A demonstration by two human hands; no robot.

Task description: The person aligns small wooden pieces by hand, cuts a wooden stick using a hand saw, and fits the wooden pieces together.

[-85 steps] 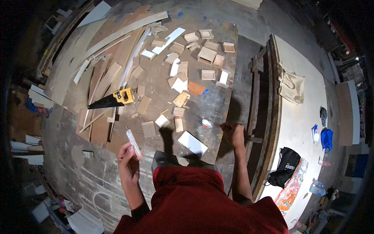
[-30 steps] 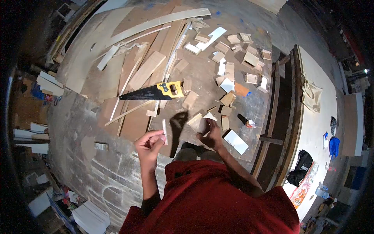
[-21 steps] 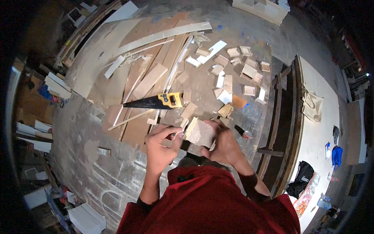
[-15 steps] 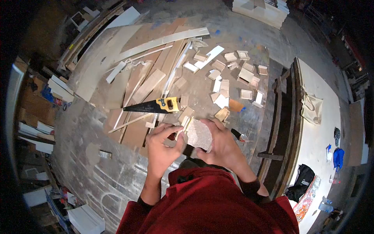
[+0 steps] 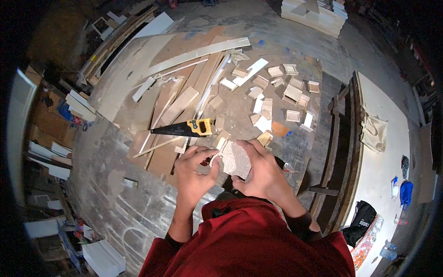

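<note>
My right hand (image 5: 268, 174) grips a small flat piece with a pale speckled face (image 5: 236, 159), thumb at its lower edge and fingers along the top. Against the left edge of that piece, my left hand (image 5: 194, 174) pinches a thin light strip (image 5: 214, 159) between thumb and fingers. Whether the strip is joined to the piece I cannot tell. Just beyond my left hand lies a handsaw (image 5: 182, 128) with a yellow and black handle. Past my fingers, several small wooden blocks and frames (image 5: 292, 93) are scattered over the work board.
Long wooden boards and strips (image 5: 182, 105) lie crossed at the left of the work board. A bench with a pale top (image 5: 379, 171) runs along the right, bearing a cloth bag (image 5: 374, 134) and a black bag (image 5: 360, 221). Stacked panels (image 5: 314, 16) stand at the back.
The view has shifted slightly, so the surroundings appear a little further right. Both hands keep nearly the same grip, and the speckled piece has turned slightly.
</note>
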